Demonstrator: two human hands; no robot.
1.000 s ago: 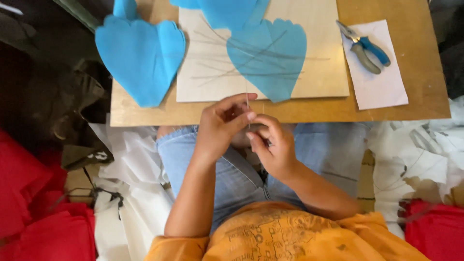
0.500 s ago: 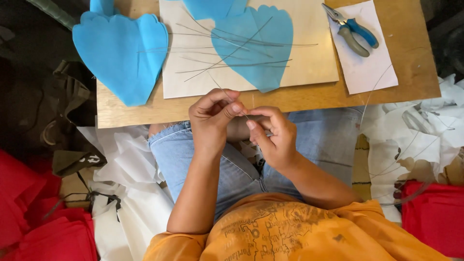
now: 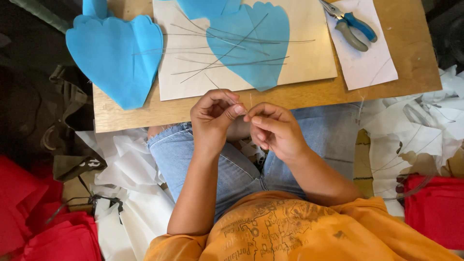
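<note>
Your left hand (image 3: 212, 118) and right hand (image 3: 275, 130) pinch a thin wire (image 3: 245, 104) between closed fingers above the table (image 3: 299, 94); you're mid-twist, so next keep both grips firm.

**Hands: pinched, tips meeting**

Your left hand (image 3: 212, 118) is curled, thumb pressed against the forefinger. Your right hand (image 3: 275, 130) mirrors it, fingers folded inward, fingertips touching the left thumb. Both forearms are bare and angle inward from the elbows above your lap.
</note>
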